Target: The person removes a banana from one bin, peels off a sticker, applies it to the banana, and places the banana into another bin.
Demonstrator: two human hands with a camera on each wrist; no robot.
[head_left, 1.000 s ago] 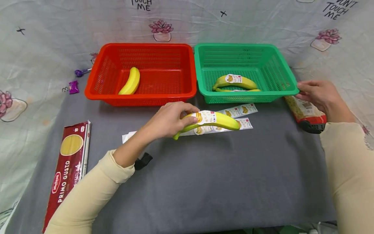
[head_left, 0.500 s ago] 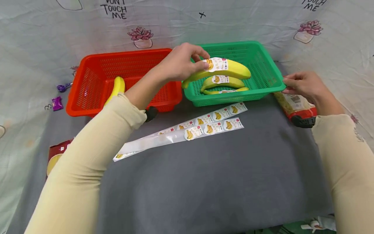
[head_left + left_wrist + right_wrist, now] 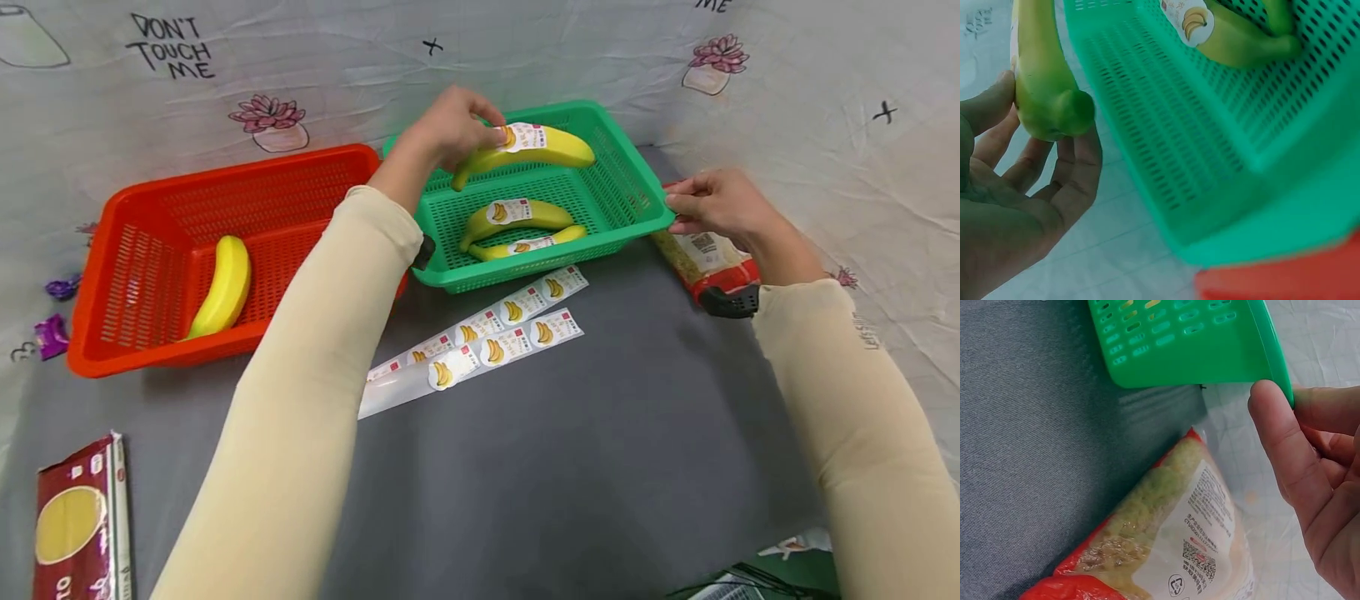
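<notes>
My left hand grips a yellow banana with a white sticker by its stem end and holds it in the air over the green basket. Two more stickered bananas lie in that basket. In the left wrist view my left hand curls round the banana, just outside the green basket's wall. My right hand pinches the basket's right front corner. In the right wrist view, the right hand has its thumb against the basket's rim.
A red basket to the left holds one plain banana. Two strips of banana stickers lie on the grey cloth before the green basket. A pasta bag lies under my right hand, and a spaghetti pack sits at the near left.
My left hand lifted the stickered banana off the sticker strips and carried it up and over the green basket. The right hand stayed on the basket's corner.
</notes>
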